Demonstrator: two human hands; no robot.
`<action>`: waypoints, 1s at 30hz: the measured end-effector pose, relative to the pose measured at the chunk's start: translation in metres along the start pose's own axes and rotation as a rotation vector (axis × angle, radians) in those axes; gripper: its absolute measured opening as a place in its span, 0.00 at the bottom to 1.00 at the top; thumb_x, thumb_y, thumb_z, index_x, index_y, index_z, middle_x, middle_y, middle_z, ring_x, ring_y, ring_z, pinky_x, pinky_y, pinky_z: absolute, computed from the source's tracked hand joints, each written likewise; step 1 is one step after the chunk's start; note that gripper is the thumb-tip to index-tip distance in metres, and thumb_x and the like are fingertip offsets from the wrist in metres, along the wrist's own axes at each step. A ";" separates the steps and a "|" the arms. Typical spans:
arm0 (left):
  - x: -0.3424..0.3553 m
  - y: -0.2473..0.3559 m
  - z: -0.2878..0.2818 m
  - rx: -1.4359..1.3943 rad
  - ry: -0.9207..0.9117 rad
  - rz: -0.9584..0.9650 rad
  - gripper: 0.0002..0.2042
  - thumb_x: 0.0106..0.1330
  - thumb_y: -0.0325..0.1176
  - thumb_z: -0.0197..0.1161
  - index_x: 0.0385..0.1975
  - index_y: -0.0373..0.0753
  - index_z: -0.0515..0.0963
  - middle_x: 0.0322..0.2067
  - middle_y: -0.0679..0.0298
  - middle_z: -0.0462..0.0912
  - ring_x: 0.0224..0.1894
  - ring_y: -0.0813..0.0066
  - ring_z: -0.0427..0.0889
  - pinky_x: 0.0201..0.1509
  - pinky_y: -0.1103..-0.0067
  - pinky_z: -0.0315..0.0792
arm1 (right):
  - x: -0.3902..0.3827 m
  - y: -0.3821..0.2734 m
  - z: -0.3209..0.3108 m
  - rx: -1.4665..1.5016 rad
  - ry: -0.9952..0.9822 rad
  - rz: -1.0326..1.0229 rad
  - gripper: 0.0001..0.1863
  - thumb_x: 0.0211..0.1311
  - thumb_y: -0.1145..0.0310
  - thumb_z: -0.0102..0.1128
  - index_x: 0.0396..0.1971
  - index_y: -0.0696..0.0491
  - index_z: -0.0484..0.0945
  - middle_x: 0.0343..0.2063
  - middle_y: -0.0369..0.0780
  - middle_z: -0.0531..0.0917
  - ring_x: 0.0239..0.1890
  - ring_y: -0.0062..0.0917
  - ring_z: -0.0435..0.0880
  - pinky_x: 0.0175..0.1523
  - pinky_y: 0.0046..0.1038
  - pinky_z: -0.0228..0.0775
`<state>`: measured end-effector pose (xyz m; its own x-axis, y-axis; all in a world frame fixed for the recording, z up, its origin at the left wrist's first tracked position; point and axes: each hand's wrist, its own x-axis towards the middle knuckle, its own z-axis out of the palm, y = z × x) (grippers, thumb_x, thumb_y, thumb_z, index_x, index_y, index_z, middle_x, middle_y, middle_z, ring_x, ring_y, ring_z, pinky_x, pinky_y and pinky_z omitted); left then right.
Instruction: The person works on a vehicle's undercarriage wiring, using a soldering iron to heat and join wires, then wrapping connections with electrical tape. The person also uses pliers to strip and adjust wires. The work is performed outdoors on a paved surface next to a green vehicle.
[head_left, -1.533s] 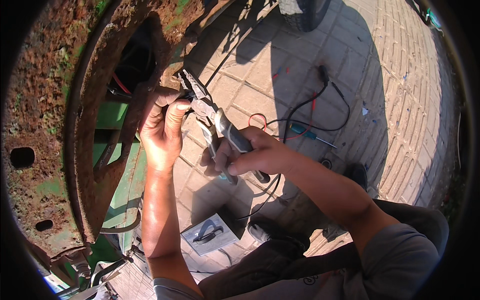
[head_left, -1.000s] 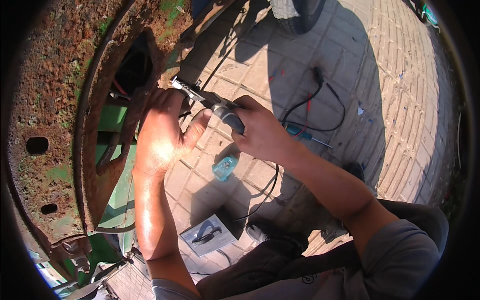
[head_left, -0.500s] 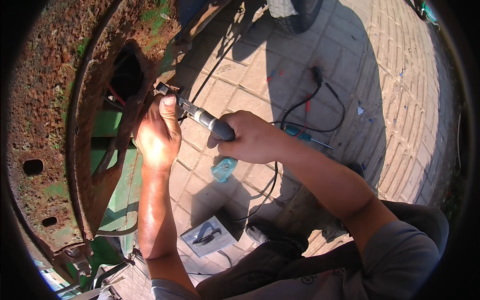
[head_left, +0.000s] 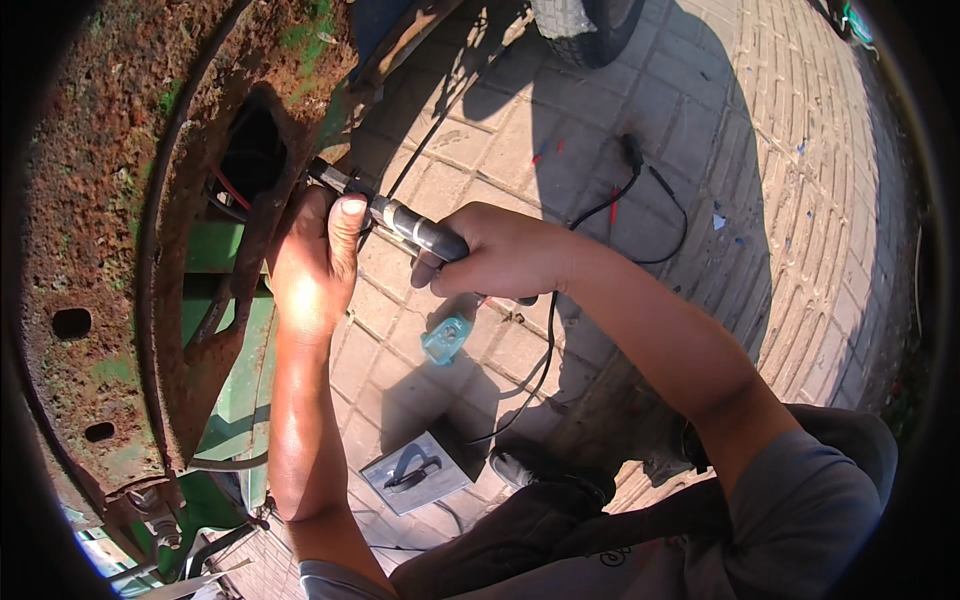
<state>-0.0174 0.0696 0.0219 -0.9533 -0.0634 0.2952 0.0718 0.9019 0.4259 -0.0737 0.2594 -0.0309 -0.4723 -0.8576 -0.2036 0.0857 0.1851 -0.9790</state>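
My right hand [head_left: 495, 250] grips the handles of a pair of pliers [head_left: 400, 225], black with grey bands, whose metal jaws point up and left at the edge of the rusty green metal body [head_left: 90, 240]. My left hand [head_left: 315, 265] is closed just beside the jaws, thumb up against the tool; what its curled fingers hold is hidden. Red and black wires [head_left: 225, 190] show inside the dark opening of the metal, left of my hands.
On the paving [head_left: 480, 170] lie a translucent teal plastic piece [head_left: 447, 342], black cables [head_left: 605, 200] with a red lead [head_left: 613, 205], and a grey square [head_left: 415, 473] with a dark handle-like item on it. A tyre [head_left: 590, 30] stands at the top.
The pliers have turned from face-on to side-on and dropped slightly. My left hand has shifted a little, its thumb now beside the jaws. My right hand has moved slightly right since half a second ago.
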 end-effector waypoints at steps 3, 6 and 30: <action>-0.001 0.023 0.004 0.205 -0.012 -0.026 0.25 0.62 0.54 0.58 0.30 0.31 0.71 0.21 0.48 0.75 0.26 0.47 0.76 0.31 0.65 0.70 | 0.003 0.015 0.018 -0.488 0.459 -0.222 0.10 0.46 0.74 0.58 0.30 0.62 0.77 0.33 0.48 0.79 0.33 0.38 0.81 0.40 0.35 0.73; 0.002 0.034 0.003 0.251 -0.027 -0.105 0.23 0.63 0.52 0.58 0.27 0.32 0.71 0.20 0.49 0.74 0.24 0.48 0.75 0.30 0.65 0.70 | 0.007 0.024 0.022 -0.622 0.582 -0.307 0.09 0.45 0.73 0.58 0.28 0.60 0.77 0.33 0.50 0.75 0.33 0.38 0.80 0.40 0.37 0.73; -0.005 -0.004 -0.003 -0.272 -0.097 -0.051 0.18 0.65 0.44 0.61 0.38 0.32 0.74 0.29 0.68 0.75 0.32 0.82 0.68 0.38 0.84 0.66 | 0.014 0.013 -0.020 0.067 -0.184 -0.032 0.15 0.52 0.65 0.63 0.37 0.59 0.79 0.36 0.43 0.81 0.36 0.28 0.81 0.42 0.29 0.72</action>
<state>-0.0120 0.0648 0.0210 -0.9804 -0.0525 0.1900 0.0869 0.7499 0.6558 -0.0968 0.2591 -0.0465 -0.3079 -0.9369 -0.1654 0.1343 0.1293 -0.9825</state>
